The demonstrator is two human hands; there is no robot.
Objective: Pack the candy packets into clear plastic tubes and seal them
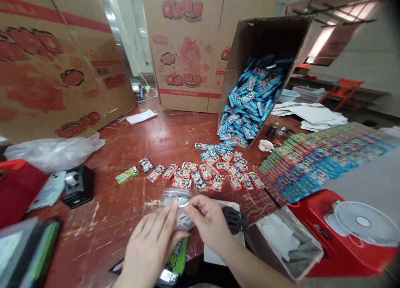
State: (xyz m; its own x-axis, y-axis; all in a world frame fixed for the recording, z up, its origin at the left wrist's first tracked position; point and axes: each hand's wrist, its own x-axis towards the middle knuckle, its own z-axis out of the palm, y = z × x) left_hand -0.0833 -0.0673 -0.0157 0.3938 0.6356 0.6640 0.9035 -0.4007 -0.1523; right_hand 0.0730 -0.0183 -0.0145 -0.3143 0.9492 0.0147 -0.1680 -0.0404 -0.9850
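Near the front of the red-brown table, my left hand (153, 238) lies against a small clear plastic bag (184, 219), its fingers together over the bag's left side. My right hand (208, 217) pinches something small and whitish at the bag's upper right; that piece is too small to name. A green and black packet (177, 259) sits below the bag, partly under my left hand. Beyond my hands, several small red packets (182, 182) are spread in a loose row, with a green packet (126, 175) at the left end and blue ones behind.
A tipped carton (231, 78) spills blue packets (246, 100). Large cartons (190, 100) stand behind. On the right are rows of packets (300, 163), a white fan (362, 221) and an open box (287, 242). A black tape dispenser (79, 186) stands left.
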